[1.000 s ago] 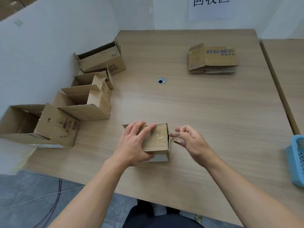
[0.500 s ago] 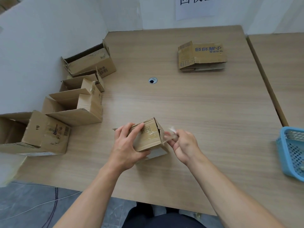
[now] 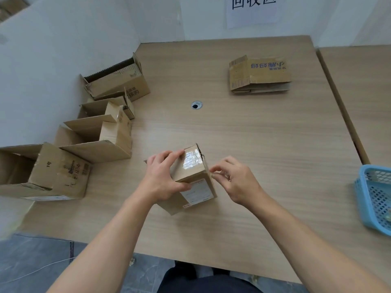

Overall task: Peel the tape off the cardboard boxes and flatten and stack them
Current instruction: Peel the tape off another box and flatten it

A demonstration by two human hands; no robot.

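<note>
Item, small box (image 3: pixel 191 176): our left hand (image 3: pixel 161 179) grips it, covering its left side; our right hand (image 3: pixel 236 182) pinches tape (image 3: pixel 191 162), barely discernible, at its edge.

- The small box (image 3: pixel 190 166) sits before me on the table (image 3: pixel 264 144), between my left hand (image 3: pixel 160 178) and right hand (image 3: pixel 237 182).
- Open boxes (image 3: pixel 101 142) line the table's left side.
- The cable hole (image 3: pixel 196 105) lies behind the small box.
- The flattened stack (image 3: pixel 260 75) lies far right.
- The basket (image 3: pixel 372 197) sits at the right edge.
</note>
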